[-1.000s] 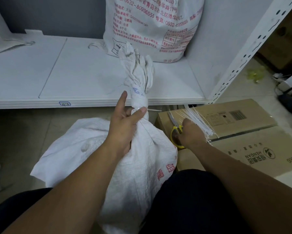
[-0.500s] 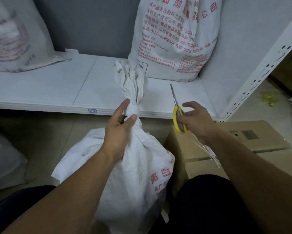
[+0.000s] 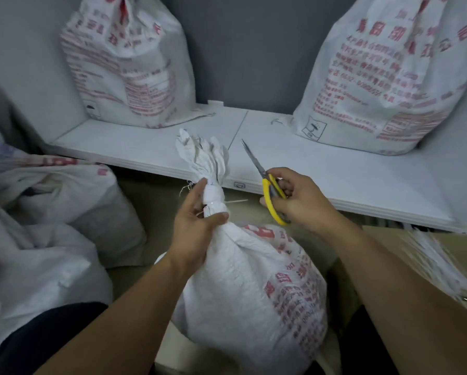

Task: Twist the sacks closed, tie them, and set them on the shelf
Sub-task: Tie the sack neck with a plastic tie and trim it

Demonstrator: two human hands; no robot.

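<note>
here, white shelf (image 3: 321, 169) against grey wall (image 3: 240, 50) — two sacks (image 3: 127, 63) standing.

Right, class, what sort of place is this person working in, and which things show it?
Probably a storeroom or small warehouse: printed woven sacks stand on a low white metal shelf, more sacks lie on the floor, and a bundle of cable ties lies at the right.

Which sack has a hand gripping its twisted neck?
The front sack, centre of view: the left hand grips its tied neck. No hand touches the others.
</note>
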